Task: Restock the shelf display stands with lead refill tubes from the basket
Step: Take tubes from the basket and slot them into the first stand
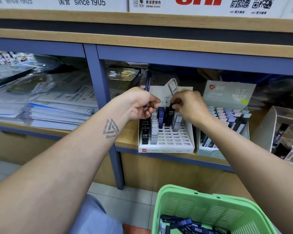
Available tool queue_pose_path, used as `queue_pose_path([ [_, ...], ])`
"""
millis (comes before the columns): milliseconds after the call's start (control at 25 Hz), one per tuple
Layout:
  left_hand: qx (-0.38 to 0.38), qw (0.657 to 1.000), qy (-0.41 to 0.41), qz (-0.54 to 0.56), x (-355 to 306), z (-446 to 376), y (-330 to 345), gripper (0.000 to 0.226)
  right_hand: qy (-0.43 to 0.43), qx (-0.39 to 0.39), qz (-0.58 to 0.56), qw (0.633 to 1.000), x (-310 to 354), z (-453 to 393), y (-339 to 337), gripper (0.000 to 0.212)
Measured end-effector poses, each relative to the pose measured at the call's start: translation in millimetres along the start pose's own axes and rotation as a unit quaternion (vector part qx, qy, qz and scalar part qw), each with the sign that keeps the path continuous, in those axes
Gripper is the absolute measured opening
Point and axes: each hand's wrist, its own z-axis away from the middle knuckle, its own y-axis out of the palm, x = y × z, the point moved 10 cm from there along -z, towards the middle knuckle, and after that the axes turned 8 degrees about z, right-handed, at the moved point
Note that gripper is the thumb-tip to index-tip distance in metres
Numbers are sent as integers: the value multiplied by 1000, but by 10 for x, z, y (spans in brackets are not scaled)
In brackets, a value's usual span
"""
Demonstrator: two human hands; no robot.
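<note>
Head view: the left hand [139, 103] grips blue tubes [147, 81], fingers curled round them, above the white stand [166, 146] on the shelf [125, 141]. The right hand [189, 105] pinches a black tube [169, 115] standing in the stand's far row. The green basket [208, 210], near right, holds more tubes [183, 222].
</note>
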Motion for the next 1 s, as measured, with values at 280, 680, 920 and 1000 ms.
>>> queue_pose_path([
  [280, 15, 1000, -2, -15, 3, -5, 43, 15, -11, 7, 49, 999, 79, 22, 109, 18],
  [680, 25, 999, -4, -19, -3, -8, 58, 10, -35, 27, 134, 990, 44, -38, 319, 30],
  [920, 99, 995, -26, -14, 74, 3, 181, 13, 14, 4, -84, 996, 72, -15, 124, 30],
  [1000, 134, 990, -44, -17, 109, 31, 247, 16, 55, 16, -385, 921, 139, 9, -5, 31],
])
